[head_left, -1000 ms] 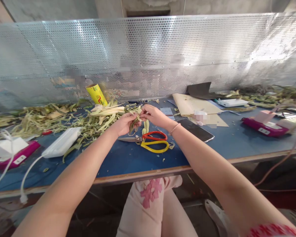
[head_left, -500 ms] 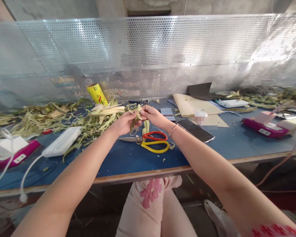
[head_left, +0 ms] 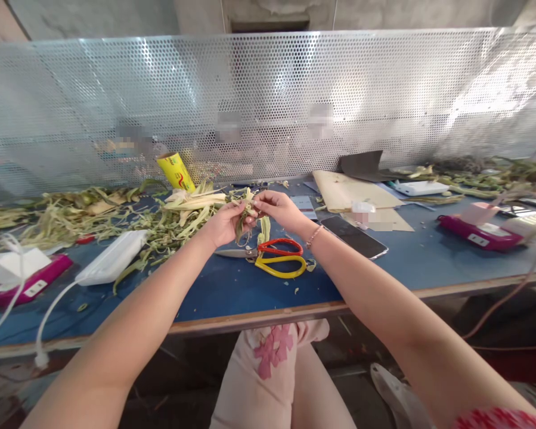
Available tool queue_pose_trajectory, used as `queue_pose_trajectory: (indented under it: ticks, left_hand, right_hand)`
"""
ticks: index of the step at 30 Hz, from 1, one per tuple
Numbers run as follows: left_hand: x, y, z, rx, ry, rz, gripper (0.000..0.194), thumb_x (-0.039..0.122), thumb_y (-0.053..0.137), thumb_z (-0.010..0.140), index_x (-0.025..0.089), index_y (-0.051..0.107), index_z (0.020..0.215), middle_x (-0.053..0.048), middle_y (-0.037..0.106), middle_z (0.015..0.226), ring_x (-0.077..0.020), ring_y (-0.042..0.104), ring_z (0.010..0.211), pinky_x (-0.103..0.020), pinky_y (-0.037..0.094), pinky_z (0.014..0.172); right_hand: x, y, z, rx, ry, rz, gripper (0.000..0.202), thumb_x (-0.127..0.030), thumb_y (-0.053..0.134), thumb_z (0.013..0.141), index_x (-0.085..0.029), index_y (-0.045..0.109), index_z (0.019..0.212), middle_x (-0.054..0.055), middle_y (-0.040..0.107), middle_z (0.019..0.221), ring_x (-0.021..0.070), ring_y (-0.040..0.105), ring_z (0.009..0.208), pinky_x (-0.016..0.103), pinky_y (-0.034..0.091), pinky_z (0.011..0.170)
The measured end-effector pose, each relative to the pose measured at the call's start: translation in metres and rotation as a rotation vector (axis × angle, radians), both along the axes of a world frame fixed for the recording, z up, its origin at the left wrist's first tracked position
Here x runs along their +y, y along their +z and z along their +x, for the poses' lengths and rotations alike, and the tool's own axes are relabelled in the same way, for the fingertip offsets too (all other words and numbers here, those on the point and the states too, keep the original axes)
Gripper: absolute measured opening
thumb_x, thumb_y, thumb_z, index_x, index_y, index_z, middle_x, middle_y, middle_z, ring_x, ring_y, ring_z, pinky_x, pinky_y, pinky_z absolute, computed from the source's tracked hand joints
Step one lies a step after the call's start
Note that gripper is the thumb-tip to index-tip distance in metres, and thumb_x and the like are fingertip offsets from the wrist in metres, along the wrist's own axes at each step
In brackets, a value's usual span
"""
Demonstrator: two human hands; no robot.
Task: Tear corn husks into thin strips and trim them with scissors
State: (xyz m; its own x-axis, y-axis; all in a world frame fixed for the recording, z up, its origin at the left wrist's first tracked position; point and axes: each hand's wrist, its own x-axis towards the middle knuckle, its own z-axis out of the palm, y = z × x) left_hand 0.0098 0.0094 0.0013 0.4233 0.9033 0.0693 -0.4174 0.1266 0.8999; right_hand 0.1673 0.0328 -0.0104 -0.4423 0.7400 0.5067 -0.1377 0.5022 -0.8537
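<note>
Holding a small clump of leafy strips [head_left: 248, 208] just over the desk [head_left: 236, 292], the left hand [head_left: 225, 226] and right hand [head_left: 275, 208] both have it pinched between their fingers, right where they meet. Scissors [head_left: 282, 258] with red and yellow handles lie just nearer, and there's a yellow tube [head_left: 176, 172] tilted behind the big leafy pile [head_left: 178, 225], can't really see what's inside it.

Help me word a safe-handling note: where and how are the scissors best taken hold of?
Probably by the red and yellow handle loops of the scissors, with the right hand coming from the right and the near side of the table. The scissors lie flat, blades pointing left and loops toward the right, so this keeps the grip off the metal.
</note>
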Motion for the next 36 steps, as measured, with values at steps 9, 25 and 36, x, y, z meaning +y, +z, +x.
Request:
queue_pose_trajectory:
  ticks: [9, 25, 36]
  left_hand:
    - [-0.006, 0.005, 0.002, -0.034, 0.042, -0.041, 0.018, 0.008, 0.044, 0.081, 0.009, 0.058, 0.069, -0.003, 0.056, 0.057, -0.0065, 0.050, 0.047, -0.023, 0.050, 0.055]
    - [-0.010, 0.009, 0.003, -0.020, 0.048, -0.050, 0.020, 0.007, 0.044, 0.079, 0.009, 0.057, 0.064, -0.002, 0.053, 0.054, -0.0045, 0.044, 0.042, -0.021, 0.047, 0.052]
    - [-0.011, 0.009, 0.001, -0.006, 0.017, -0.020, 0.023, 0.007, 0.041, 0.079, 0.010, 0.055, 0.061, -0.001, 0.050, 0.051, -0.0057, 0.044, 0.043, -0.024, 0.050, 0.055]
  right_hand:
    - [0.001, 0.002, 0.001, 0.000, -0.078, 0.082, 0.009, -0.018, 0.060, 0.064, -0.017, 0.056, 0.073, -0.001, 0.058, 0.073, 0.0092, 0.054, 0.070, 0.027, 0.046, 0.071]
    - [-0.002, 0.003, 0.002, -0.112, -0.230, 0.348, 0.002, -0.018, 0.055, 0.071, -0.017, 0.054, 0.069, 0.000, 0.053, 0.072, 0.0109, 0.049, 0.069, 0.024, 0.040, 0.062]
    - [-0.010, 0.004, 0.001, -0.127, -0.309, 0.600, 0.008, -0.017, 0.051, 0.078, -0.019, 0.049, 0.071, 0.001, 0.052, 0.076, 0.0115, 0.046, 0.070, 0.026, 0.040, 0.062]
